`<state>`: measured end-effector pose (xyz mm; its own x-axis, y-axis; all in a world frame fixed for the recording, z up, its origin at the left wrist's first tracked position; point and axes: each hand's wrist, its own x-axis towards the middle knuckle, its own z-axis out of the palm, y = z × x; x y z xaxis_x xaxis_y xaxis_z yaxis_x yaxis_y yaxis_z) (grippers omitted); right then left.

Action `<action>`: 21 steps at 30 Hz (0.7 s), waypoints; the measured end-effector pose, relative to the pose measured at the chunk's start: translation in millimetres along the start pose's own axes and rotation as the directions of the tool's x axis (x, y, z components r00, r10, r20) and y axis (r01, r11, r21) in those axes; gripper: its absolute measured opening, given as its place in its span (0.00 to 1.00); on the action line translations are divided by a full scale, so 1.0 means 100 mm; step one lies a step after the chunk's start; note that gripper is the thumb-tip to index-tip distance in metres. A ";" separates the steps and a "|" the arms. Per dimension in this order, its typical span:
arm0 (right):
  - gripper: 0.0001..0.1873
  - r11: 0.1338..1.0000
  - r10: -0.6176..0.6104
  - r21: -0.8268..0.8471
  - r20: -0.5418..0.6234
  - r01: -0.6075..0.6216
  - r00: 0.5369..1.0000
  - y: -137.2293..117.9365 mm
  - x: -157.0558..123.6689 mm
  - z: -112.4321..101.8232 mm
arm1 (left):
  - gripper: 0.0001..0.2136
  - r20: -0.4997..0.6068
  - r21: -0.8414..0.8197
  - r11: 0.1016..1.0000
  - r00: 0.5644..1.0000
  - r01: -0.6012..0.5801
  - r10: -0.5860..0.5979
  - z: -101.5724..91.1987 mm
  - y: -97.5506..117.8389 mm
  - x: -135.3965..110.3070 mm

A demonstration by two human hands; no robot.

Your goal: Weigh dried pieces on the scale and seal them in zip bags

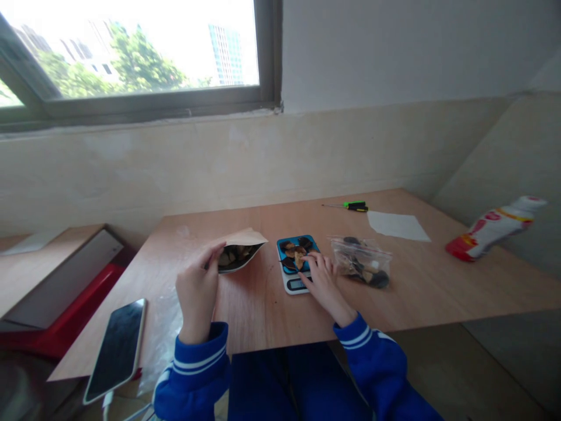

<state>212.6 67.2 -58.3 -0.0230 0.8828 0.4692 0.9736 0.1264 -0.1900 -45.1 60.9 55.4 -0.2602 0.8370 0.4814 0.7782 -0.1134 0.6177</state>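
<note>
My left hand (199, 292) pinches the rim of an open kraft paper pouch (248, 237), which leans open with dark, dried slices (234, 254) inside. To its right lies a small white kitchen scale (291, 286) with a blue top. Brown, curled dried slices (289, 248), looking like dried mushroom, are heaped on it. My right hand (322, 278) is over the scale's right side, thumb and fingers closed around a tan dried slice (299, 258). Just right of that hand, a clear zip bag (363, 266) holds more dark and pale slices.
A screwdriver (357, 206) and a white paper sheet (398, 226) lie toward the back. At the right stands a tilted-looking red and white bottle (491, 231). A cabled phone (117, 345) and crumpled clear plastic (162, 339) are at the left edge.
</note>
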 end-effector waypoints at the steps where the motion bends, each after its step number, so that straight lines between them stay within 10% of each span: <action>1: 0.13 1.000 0.006 -0.011 0.000 -0.006 1.000 -0.01 0.01 0.00 | 0.13 -0.002 -0.005 1.000 1.000 -0.004 0.004 0.00 -0.01 -0.01; 14: 0.11 0.997 0.080 0.032 -0.104 -0.077 0.991 -0.04 0.04 -0.31 | 0.14 0.009 -0.039 0.999 1.000 0.000 0.000 -0.01 -0.02 -0.13; 21: 0.19 0.808 0.446 0.544 -0.312 -0.227 0.839 0.19 -0.23 -0.86 | 0.13 0.003 0.027 0.999 1.000 0.030 -0.030 0.00 0.01 -0.15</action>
<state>250.8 10.1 1.0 0.4853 0.6559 0.5781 0.6683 0.1481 -0.7290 -40.2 48.1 48.8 -0.2819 0.8416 0.4607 0.7849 -0.0738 0.6152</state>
